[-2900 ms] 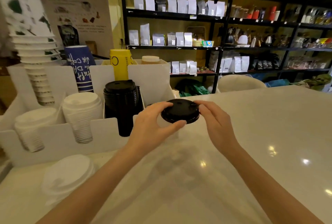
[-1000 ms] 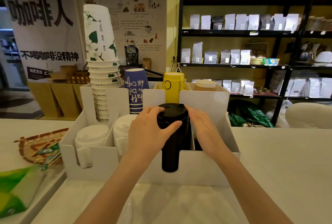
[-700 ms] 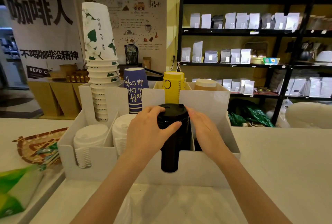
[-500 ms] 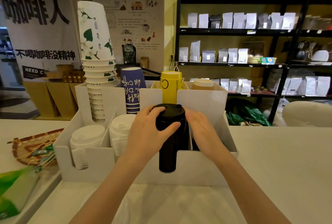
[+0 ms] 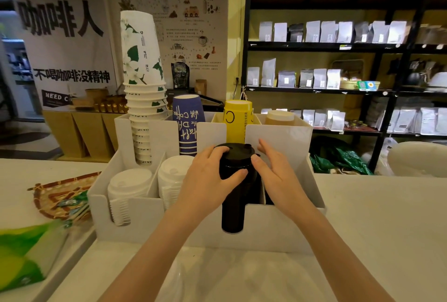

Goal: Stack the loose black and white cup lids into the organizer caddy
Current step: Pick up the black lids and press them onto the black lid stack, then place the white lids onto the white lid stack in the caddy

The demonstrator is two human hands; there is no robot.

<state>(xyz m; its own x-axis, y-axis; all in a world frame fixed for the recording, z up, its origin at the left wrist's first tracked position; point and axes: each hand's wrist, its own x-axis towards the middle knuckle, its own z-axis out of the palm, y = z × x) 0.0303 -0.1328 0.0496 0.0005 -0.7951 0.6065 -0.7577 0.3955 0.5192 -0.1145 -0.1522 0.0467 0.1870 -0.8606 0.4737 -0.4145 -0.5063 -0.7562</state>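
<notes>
A white organizer caddy [image 5: 150,214] stands on the pale counter in front of me. Its front row holds two stacks of white lids [image 5: 128,183] [image 5: 173,171] and, to their right, a tall stack of black lids [image 5: 233,214]. My left hand [image 5: 208,180] wraps around the top of the black stack, thumb across its front. My right hand [image 5: 278,175] is at the stack's right side with fingers spread and lifted; only the thumb is near the lids. A pale rounded shape [image 5: 179,277] lies blurred at the bottom edge.
Behind the lids, the caddy's back row holds a tall leaning stack of flower-print cups [image 5: 142,59], blue cups [image 5: 187,122], yellow cups [image 5: 237,120] and a brown cup [image 5: 279,117]. A woven tray [image 5: 55,195] and a green packet [image 5: 21,258] lie at left. Black shelves stand behind.
The black lid I held over the counter now sits on top of the black stack in the caddy. My right hand's fingers have lifted off the stack and spread; my left hand stays.
</notes>
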